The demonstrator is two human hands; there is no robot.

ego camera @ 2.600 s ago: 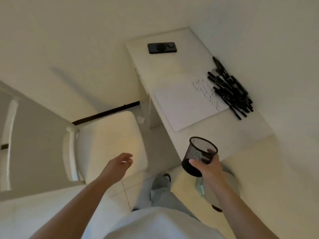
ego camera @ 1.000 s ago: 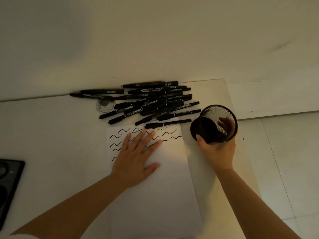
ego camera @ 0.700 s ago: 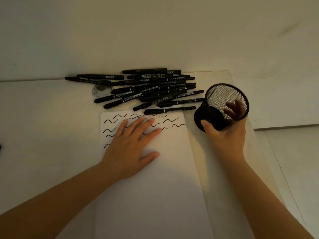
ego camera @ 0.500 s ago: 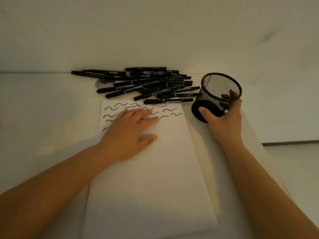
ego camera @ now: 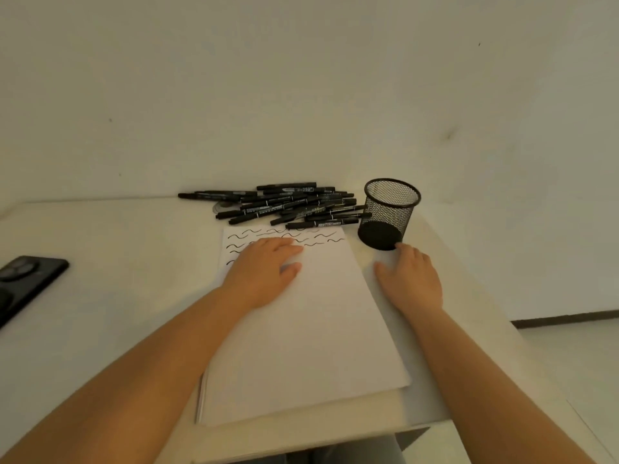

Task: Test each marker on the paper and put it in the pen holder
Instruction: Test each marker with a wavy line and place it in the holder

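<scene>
We are pinning the paper [ego camera: 301, 316] flat with our open left hand [ego camera: 264, 272], our empty right hand [ego camera: 410, 279] resting beside the holder [ego camera: 388, 212], ready for markers [ego camera: 288, 204].

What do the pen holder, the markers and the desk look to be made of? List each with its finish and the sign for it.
Pen holder: black wire mesh, probably metal; the wall shows through its grid, and the base is solid.
Markers: probably plastic, smooth black barrels with pale printed labels.
Desk: smooth matt white top, perhaps laminate; no grain shows, so it stays open.
</scene>
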